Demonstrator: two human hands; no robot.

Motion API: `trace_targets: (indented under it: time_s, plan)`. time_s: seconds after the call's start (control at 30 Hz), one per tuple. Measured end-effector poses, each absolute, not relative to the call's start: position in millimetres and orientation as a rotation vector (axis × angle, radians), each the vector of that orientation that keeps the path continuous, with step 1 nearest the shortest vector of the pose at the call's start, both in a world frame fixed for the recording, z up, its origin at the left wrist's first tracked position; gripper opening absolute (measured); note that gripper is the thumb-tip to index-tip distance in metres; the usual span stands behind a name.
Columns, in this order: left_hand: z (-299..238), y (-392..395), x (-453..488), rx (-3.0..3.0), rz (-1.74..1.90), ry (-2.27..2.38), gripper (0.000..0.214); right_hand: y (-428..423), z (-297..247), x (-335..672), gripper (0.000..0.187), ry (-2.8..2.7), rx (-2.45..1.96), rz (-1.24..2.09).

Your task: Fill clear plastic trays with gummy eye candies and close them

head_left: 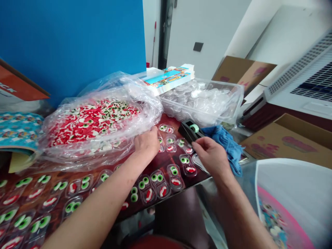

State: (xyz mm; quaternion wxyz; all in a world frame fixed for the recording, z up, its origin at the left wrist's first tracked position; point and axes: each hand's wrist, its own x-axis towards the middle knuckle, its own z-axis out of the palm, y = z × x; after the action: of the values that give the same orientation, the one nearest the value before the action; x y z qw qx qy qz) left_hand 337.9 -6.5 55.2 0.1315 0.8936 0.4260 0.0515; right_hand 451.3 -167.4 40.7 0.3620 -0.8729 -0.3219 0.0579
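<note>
My left hand (147, 141) is curled at the near edge of a clear bag (150, 103), right beside a small clear blister tray (161, 144); its fingertips are hidden. My right hand (211, 155) is pinched at the cutting end of a black tape dispenser (187, 131), which carries a pale green roll. What lies between those fingertips is too small to make out. Green-eyed and red-lipped candies fill several trays, such as the tray (175, 177) near the table edge. More loose candies (95, 119) are heaped in the bag.
A clear bin (237, 103) of plastic pieces stands at the back, beside printed cartons (172, 77). A blue cloth (228, 143) lies right of the dispenser. Rows of filled trays (23, 221) cover the left of the table (153, 162). A cardboard box (282, 145) stands at the right.
</note>
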Motion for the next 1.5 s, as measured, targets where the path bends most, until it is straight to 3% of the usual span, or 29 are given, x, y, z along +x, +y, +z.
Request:
trace_targets:
  time_s: [0.13,0.27,0.53,0.73,0.9,1.23,1.33,1.5]
  plan:
    - [42.9,-10.8,370.7,2.668,-0.007,1.122,0.039,-216.5,43.2,456.8,0.021,-1.061,-2.759,0.122]
    - [42.5,-10.5,386.1,2.689,-0.097,1.098,0.040,-230.7,30.1,451.3,0.018,-1.460,-2.848,0.154]
    - [78.6,-31.2,292.5,2.642,0.190,1.052,0.046,-231.8,34.5,453.4,0.014,-1.167,-2.983,0.204]
    - [41.7,-95.6,252.1,2.285,0.106,0.703,0.027,-236.8,31.5,449.0,0.022,-1.348,-2.778,0.062]
    - [34.9,-101.5,252.7,2.362,0.136,0.685,0.025,-227.0,21.8,445.7,0.027,-1.354,-2.903,-0.062]
    - [42.3,-121.3,238.3,2.175,0.181,0.594,0.020,-223.7,34.5,466.5,0.033,-1.557,-2.741,0.225]
    - [36.8,-120.3,246.6,1.913,0.265,0.671,0.019,-217.3,27.7,437.0,0.030,-1.613,-2.547,0.164]
    - [24.0,-123.0,256.1,1.918,0.312,0.629,0.020,-197.2,0.4,398.7,0.032,-1.393,-2.633,-0.055]
